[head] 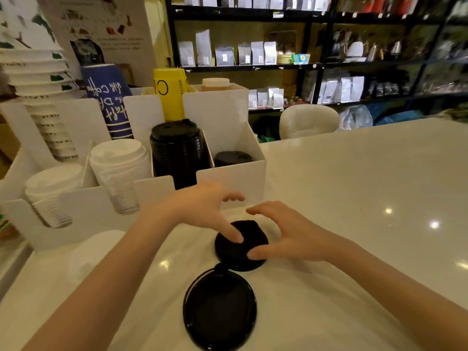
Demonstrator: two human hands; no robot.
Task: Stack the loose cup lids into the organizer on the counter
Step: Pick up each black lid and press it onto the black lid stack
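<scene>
While a large round black plastic lid [219, 310] lies nearest on the glossy white surface [354, 188], both hands meet at a smaller black plastic lid [240, 245] just beyond; the left hand [202, 209] and right hand [283, 231] have fingers spread, thumbs touching it; beyond stands the white partitioned organizer [228, 178], holding a stack of black lids [177, 150].

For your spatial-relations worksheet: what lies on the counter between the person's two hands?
In the head view, a small black plastic cup lid lies between the left hand and right hand, touched by fingers of both; no other object lies between them.
</scene>
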